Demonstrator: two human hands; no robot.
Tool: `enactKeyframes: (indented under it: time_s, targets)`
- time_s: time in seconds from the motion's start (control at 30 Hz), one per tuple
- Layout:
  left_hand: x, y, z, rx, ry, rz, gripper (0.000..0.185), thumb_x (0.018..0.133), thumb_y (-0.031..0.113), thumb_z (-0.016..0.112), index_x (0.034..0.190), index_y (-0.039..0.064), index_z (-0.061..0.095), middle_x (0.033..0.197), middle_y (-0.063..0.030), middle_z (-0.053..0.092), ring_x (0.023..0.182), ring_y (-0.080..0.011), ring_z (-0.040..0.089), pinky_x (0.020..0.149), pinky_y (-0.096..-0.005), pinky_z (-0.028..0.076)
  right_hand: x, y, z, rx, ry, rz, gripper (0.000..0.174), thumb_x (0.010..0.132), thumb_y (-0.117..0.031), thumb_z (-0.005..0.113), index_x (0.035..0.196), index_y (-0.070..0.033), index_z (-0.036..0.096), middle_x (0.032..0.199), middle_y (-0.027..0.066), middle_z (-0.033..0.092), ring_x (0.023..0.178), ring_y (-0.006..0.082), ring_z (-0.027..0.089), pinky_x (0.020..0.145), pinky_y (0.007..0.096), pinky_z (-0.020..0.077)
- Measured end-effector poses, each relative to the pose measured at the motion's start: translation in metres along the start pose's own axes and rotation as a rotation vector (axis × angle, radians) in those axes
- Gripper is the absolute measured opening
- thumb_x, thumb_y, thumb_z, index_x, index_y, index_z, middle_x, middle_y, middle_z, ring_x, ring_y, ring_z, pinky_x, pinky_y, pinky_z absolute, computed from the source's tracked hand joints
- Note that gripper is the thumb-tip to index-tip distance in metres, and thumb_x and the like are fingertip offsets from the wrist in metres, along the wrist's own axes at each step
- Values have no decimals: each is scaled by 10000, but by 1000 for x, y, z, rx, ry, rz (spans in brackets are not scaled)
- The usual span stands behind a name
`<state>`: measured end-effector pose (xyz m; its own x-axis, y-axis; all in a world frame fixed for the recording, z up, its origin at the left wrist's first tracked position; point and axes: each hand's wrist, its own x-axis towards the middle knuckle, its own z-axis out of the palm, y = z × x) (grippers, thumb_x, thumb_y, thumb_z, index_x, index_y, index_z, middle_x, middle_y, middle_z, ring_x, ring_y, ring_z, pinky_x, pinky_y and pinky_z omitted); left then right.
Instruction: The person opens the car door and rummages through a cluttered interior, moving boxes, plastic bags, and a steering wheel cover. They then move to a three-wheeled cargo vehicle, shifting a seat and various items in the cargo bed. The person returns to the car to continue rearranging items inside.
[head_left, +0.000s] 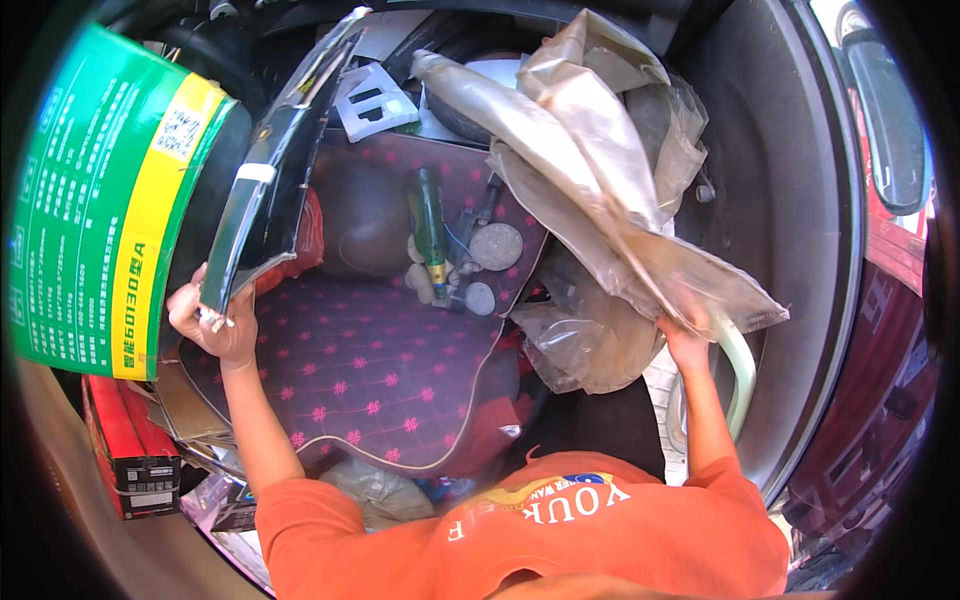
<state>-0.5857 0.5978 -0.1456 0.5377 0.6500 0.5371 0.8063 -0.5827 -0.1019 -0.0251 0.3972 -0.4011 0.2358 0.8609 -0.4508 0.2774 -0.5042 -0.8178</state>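
Note:
My left hand (217, 322) grips the near end of a long, glossy dark panel (259, 187), which slants up and away, possibly folded cardboard. On the right, my right hand (686, 337) clutches the near edge of a large, dusty plastic sheet (585, 142), crumpled and partly see-through. Some fingers of that hand are hidden by the sheet. Between my arms spreads a dark seat cover (367, 375) with pink knot patterns. A green glass bottle (427, 217) lies on it, beside metal fittings with round grey discs (496, 247).
A green and yellow printed carton (97, 202) stands at the left, above a red box (135, 442). A white slotted plate (375, 101) lies ahead. The open vehicle door (795, 225), with a pale green curved handle (740, 367), borders the right. Clear plastic (592, 322) hangs below the sheet.

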Motion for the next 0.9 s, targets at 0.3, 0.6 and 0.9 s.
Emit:
enactKeyframes:
  time_s: [0.3, 0.6, 0.9]
  targets:
    - [-16, -34, -13, 165, 57, 90, 282, 892, 326, 788, 798, 199, 554, 1109, -87, 664, 1036, -327, 573, 884, -439, 408, 12, -10, -11, 104, -64, 186, 580, 712, 93, 709, 1279, -3, 639, 1178, 68, 690, 1051, 166, 647, 873, 311, 524]
    - [1, -11, 7, 67, 58, 82, 287, 955, 355, 705, 1062, 161, 522, 1100, -61, 468, 934, -277, 578, 736, -378, 516, 16, -62, 31, 185, 47, -84, 414, 811, -56, 747, 1219, -32, 684, 1446, 215, 553, 1205, 273, 629, 1019, 355, 493]
    - [-18, -22, 10, -185, 111, -74, 578, 850, 369, 819, 1119, 59, 413, 1015, -102, 460, 950, -295, 606, 819, -427, 602, 20, -143, 104, -100, -16, -337, 629, 571, 0, 731, 1159, -218, 771, 1492, 239, 500, 1081, 336, 675, 933, 405, 549]
